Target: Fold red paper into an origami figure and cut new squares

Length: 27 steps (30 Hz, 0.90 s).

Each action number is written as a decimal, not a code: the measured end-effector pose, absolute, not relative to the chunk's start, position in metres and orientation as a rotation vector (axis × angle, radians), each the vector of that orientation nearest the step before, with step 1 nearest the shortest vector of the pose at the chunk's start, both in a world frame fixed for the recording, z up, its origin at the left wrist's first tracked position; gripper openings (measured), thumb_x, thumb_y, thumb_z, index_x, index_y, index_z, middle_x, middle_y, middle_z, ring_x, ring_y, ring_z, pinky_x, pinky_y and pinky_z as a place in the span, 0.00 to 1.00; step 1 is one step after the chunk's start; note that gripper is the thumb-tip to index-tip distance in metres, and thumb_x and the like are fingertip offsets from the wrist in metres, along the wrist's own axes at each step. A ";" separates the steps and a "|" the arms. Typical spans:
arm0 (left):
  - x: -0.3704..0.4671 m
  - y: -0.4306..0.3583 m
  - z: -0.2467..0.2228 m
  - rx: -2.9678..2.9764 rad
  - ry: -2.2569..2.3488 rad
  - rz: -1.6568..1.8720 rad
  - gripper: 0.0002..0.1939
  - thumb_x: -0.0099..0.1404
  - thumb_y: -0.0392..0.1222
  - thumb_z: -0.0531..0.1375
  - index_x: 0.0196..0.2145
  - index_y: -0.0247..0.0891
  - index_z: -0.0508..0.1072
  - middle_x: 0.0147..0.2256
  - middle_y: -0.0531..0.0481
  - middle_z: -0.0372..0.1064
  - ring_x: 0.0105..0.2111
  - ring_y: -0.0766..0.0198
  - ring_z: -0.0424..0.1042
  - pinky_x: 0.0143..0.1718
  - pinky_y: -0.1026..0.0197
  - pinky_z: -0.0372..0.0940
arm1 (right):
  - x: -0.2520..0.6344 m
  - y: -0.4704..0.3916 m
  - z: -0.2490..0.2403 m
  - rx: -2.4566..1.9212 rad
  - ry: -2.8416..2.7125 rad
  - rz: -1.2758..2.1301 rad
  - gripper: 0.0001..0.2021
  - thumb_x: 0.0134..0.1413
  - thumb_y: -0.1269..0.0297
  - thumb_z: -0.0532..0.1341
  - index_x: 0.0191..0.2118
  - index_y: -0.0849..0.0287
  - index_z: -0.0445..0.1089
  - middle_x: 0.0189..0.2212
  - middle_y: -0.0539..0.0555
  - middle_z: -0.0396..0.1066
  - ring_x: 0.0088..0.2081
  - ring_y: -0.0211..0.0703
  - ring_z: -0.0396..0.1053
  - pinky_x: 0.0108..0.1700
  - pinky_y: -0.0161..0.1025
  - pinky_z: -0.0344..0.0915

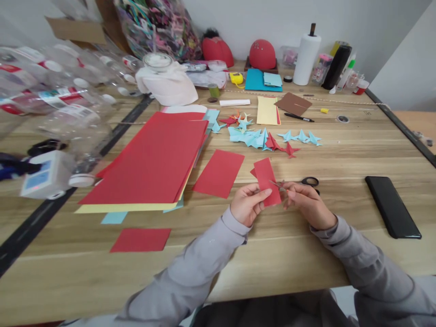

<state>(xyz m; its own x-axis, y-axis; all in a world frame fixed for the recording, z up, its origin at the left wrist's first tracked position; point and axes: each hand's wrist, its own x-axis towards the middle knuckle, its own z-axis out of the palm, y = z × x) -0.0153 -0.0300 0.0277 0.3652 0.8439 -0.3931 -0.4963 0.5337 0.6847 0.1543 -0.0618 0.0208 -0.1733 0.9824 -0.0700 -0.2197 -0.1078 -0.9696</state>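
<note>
A narrow folded piece of red paper (265, 175) is pinched in my left hand (248, 202), thumb on its front. Close on its right, my right hand (308, 202) is closed around the middle of a pair of scissors (309, 181). Their black handles show behind the fingers, and a thin metal blade tip lies against the paper. My fingers hide the rest of the scissors. A red paper corner (253, 172) shows behind the folded piece. To the left lie a red paper rectangle (220, 173) and a smaller one (141, 240).
A stack of large red sheets (146, 159) covers the left middle. Folded blue paper shapes (250, 137) lie beyond my hands, with red ones (289, 149) beside them. A black phone (393, 206) is at right; plastic bottles (71, 120) crowd the far left.
</note>
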 end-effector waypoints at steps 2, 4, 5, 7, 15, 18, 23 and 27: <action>-0.016 -0.030 0.029 0.489 0.801 0.897 0.11 0.44 0.31 0.71 0.27 0.29 0.77 0.25 0.47 0.76 0.23 0.65 0.75 0.26 0.66 0.72 | 0.153 -0.063 0.022 -0.997 -1.120 1.558 0.18 0.51 0.49 0.63 0.23 0.60 0.72 0.27 0.53 0.71 0.29 0.39 0.68 0.32 0.37 0.66; -0.016 -0.029 0.030 0.464 0.803 0.873 0.09 0.46 0.29 0.70 0.28 0.28 0.77 0.25 0.46 0.76 0.22 0.66 0.75 0.26 0.67 0.72 | 0.152 -0.063 0.024 -0.959 -1.024 1.692 0.23 0.51 0.43 0.60 0.26 0.61 0.72 0.23 0.53 0.71 0.27 0.41 0.69 0.31 0.38 0.66; -0.016 -0.029 0.031 0.451 0.807 0.863 0.08 0.47 0.28 0.69 0.28 0.28 0.77 0.24 0.46 0.76 0.22 0.66 0.74 0.25 0.67 0.72 | 0.152 -0.063 0.025 -0.929 -0.958 1.760 0.25 0.50 0.40 0.58 0.27 0.61 0.72 0.23 0.53 0.71 0.27 0.42 0.71 0.30 0.39 0.66; -0.016 -0.028 0.032 0.426 0.822 0.846 0.05 0.50 0.27 0.67 0.27 0.27 0.76 0.23 0.46 0.75 0.19 0.67 0.73 0.22 0.69 0.71 | 0.152 -0.062 0.027 -0.874 -0.863 1.844 0.24 0.49 0.41 0.59 0.29 0.61 0.72 0.24 0.54 0.72 0.29 0.44 0.73 0.30 0.39 0.67; -0.017 -0.027 0.032 0.310 0.859 0.823 0.05 0.57 0.23 0.61 0.26 0.26 0.75 0.20 0.47 0.73 0.17 0.69 0.72 0.22 0.70 0.71 | 0.158 -0.060 0.024 -0.766 -0.865 1.950 0.12 0.47 0.60 0.66 0.34 0.64 0.74 0.28 0.56 0.75 0.32 0.43 0.74 0.36 0.39 0.69; -0.017 -0.027 0.033 0.288 0.859 0.825 0.07 0.58 0.22 0.59 0.26 0.26 0.75 0.20 0.47 0.73 0.17 0.69 0.72 0.21 0.71 0.71 | 0.158 -0.061 0.021 -0.766 -0.896 1.915 0.11 0.47 0.63 0.68 0.37 0.62 0.73 0.29 0.55 0.76 0.32 0.40 0.74 0.37 0.37 0.69; -0.016 -0.028 0.036 0.271 0.850 0.827 0.07 0.58 0.21 0.59 0.26 0.26 0.75 0.21 0.47 0.74 0.18 0.69 0.73 0.21 0.72 0.71 | 0.157 -0.063 0.019 -0.735 -0.926 1.887 0.15 0.43 0.63 0.71 0.37 0.61 0.72 0.30 0.52 0.75 0.32 0.40 0.74 0.38 0.38 0.69; -0.014 -0.031 0.035 0.286 0.816 0.862 0.06 0.57 0.22 0.60 0.27 0.26 0.75 0.24 0.46 0.75 0.21 0.68 0.74 0.24 0.71 0.72 | 0.152 -0.062 0.019 -0.809 -0.945 1.829 0.16 0.39 0.63 0.73 0.34 0.60 0.71 0.27 0.50 0.75 0.29 0.37 0.73 0.35 0.36 0.69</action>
<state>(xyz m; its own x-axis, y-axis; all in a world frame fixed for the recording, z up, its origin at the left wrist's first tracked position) -0.0141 -0.0315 0.0350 0.3786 0.7663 -0.5191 -0.5606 0.6361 0.5302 0.1524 -0.0620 0.0188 -0.3844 0.9124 -0.1408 -0.4134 -0.3065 -0.8574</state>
